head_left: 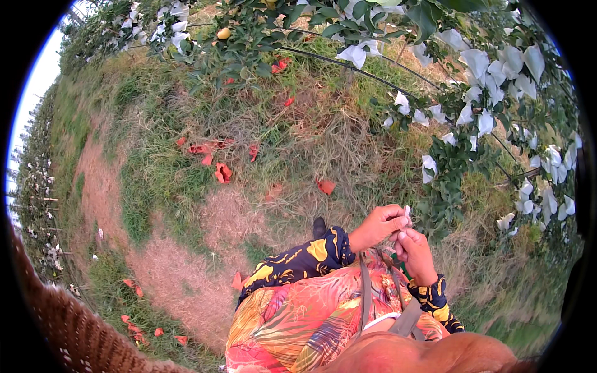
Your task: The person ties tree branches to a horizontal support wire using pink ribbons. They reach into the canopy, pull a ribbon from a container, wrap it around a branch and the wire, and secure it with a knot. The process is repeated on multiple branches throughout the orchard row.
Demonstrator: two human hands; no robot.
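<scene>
In front of my patterned top point(298, 312), my two hands meet at the fingertips. Between thumb and fingers, my left hand point(385, 226) pinches a small white strip point(407, 211), too small to identify. My right hand point(416, 255) is just below, its thumb and forefinger closed at the strip's lower end. Its other fingers are curled. Dark sleeves with yellow figures cover both forearms. Dark straps point(365, 291) hang down my front below the hands. Beyond the fingers are the green leaves point(438, 205) of a fruit tree, with a white bag point(428, 169) hanging among them.
Many white fruit bags point(475, 65) hang on the branches to the right. Dark hoses or wires point(345, 65) run through the row. A yellowish fruit point(224, 33) hangs uncovered at the top. Torn red papers point(223, 173) are scattered over grass and a bare dirt path point(182, 279).
</scene>
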